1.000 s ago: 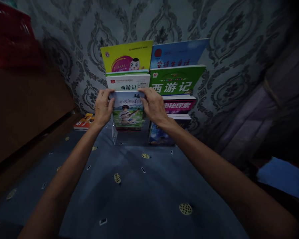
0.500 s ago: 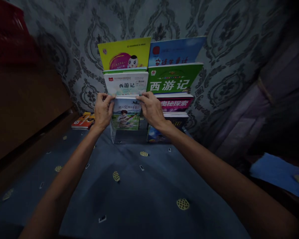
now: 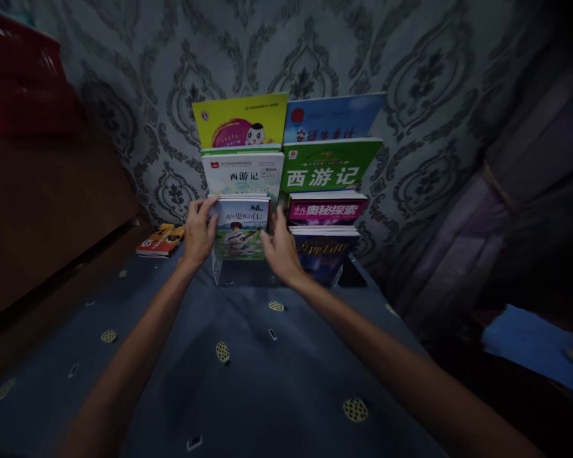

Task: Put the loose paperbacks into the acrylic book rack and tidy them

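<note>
Guitar-boy book: the book (image 3: 241,228) with a child playing a guitar on its cover stands upright in the lowest front slot of the clear rack (image 3: 218,270), between the two hands.
Left hand: the left hand (image 3: 199,230) pinches the book's upper left corner, thumb on the cover, fingers curled behind the edge.
Right hand: the right hand (image 3: 279,248) is off the book, fingers loosely spread, just beside its right edge and holding nothing.
Above the hands: a white book (image 3: 242,173), then a yellow book (image 3: 241,121), stepped up behind.
Right of the right hand: dark blue book (image 3: 325,251), pink-banded book (image 3: 327,208), green book (image 3: 330,166), blue book (image 3: 334,118), in rising tiers.
Left of the left hand: an orange book (image 3: 161,240) lies flat, apart.
Beneath the arms: a blue patterned cloth (image 3: 248,381).
Behind: damask wallpaper (image 3: 124,83).
</note>
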Demonstrator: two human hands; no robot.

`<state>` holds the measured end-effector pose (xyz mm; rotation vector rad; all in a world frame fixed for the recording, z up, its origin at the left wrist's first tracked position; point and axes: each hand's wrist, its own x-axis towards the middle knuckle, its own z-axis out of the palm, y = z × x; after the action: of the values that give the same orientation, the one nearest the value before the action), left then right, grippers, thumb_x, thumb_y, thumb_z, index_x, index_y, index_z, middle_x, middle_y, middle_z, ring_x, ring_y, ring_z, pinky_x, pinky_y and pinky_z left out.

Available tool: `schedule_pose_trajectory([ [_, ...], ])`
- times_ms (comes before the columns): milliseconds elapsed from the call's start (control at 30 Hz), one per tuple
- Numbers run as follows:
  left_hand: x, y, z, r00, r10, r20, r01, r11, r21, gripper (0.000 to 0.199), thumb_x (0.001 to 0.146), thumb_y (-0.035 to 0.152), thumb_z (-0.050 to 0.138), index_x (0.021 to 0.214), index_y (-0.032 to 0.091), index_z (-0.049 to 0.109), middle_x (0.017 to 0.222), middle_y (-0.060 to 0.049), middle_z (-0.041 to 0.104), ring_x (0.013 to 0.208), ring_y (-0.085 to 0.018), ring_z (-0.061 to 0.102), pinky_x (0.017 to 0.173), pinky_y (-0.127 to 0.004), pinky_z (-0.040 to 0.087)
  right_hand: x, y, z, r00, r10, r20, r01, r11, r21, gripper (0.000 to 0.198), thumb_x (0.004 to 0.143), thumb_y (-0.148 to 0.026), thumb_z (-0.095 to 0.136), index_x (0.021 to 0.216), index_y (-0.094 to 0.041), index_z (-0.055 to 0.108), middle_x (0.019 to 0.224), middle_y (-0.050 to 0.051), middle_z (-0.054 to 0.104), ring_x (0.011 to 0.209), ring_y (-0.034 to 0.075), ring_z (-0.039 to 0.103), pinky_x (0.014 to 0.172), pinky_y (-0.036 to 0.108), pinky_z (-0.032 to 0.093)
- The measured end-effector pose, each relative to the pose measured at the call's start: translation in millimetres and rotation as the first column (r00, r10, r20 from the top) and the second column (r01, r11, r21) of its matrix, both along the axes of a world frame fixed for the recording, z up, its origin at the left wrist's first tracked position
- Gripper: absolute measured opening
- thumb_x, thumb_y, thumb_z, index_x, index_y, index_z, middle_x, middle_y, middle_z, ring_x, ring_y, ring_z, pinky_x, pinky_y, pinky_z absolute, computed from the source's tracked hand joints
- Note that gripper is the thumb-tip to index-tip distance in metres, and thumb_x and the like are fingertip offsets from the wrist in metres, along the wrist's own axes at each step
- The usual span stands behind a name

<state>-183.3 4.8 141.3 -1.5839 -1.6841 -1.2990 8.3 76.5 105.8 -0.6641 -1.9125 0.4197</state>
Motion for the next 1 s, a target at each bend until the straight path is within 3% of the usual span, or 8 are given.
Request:
schedule_pose_trajectory([
  [133, 7, -4, -14.8, 1.0, -0.026, 0.001, 0.026, 0.999, -0.026, 0.062, 0.096, 0.022, 0.043, 0.156, 0.023, 0.03, 0.15, -0.012, 0.051, 0.135, -0.025, 0.051, 0.109, -0.038, 0.045, -12, -5, -38, 0.998, -0.06, 0.024, 0.063, 0.99, -0.124, 0.07, 0.09, -0.025, 0.046, 0.154, -0.005, 0.024, 0.149, 0.027, 0.049, 0.136, 0.035, 0.053, 0.112, 0.057, 0.044],
  [267, 14, -6, -19.5, 0.998, 0.064, 0.009, -0.063, 0.994, -0.094, 0.068, 0.097, 0.023, 0.042, 0.16, 0.02, 0.018, 0.146, -0.015, 0.056, 0.124, -0.028, 0.061, 0.101, -0.039, 0.051, -22, -1, -48, 0.995, -0.098, -0.004, 0.096, 0.983, -0.156, 0.068, 0.087, -0.024, 0.049, 0.15, -0.007, 0.032, 0.148, 0.026, 0.051, 0.138, 0.034, 0.051, 0.114, 0.056, 0.042],
  [367, 16, -5, -18.4, 0.993, 0.117, 0.008, -0.115, 0.986, -0.119, 0.07, 0.096, 0.023, 0.044, 0.161, 0.019, 0.017, 0.136, -0.016, 0.064, 0.112, -0.029, 0.067, 0.093, -0.038, 0.053, -26, 0, -43, 0.993, -0.118, -0.028, 0.111, 0.978, -0.176, 0.065, 0.085, -0.021, 0.052, 0.148, -0.009, 0.038, 0.145, 0.023, 0.056, 0.135, 0.034, 0.054, 0.112, 0.054, 0.044],
  [633, 15, 0, -19.8, 0.993, 0.114, 0.043, -0.11, 0.99, -0.086, 0.073, 0.094, 0.021, 0.047, 0.16, 0.018, 0.017, 0.142, -0.017, 0.06, 0.105, -0.03, 0.07, 0.089, -0.038, 0.053, -18, 3, -33, 0.997, -0.078, -0.007, 0.073, 0.966, -0.246, 0.059, 0.08, -0.013, 0.053, 0.14, -0.012, 0.052, 0.133, 0.015, 0.067, 0.122, 0.028, 0.064, 0.107, 0.043, 0.05],
  [1000, 8, -2, -20.6, 0.993, -0.07, 0.094, 0.072, 0.997, -0.016, 0.064, 0.098, 0.022, 0.041, 0.159, 0.018, 0.023, 0.157, -0.015, 0.045, 0.133, -0.028, 0.056, 0.109, -0.04, 0.045, -19, 12, -34, 1.0, -0.028, -0.015, 0.024, 0.98, -0.195, 0.06, 0.082, -0.02, 0.053, 0.141, -0.013, 0.051, 0.131, 0.016, 0.068, 0.117, 0.03, 0.066, 0.104, 0.045, 0.051],
])
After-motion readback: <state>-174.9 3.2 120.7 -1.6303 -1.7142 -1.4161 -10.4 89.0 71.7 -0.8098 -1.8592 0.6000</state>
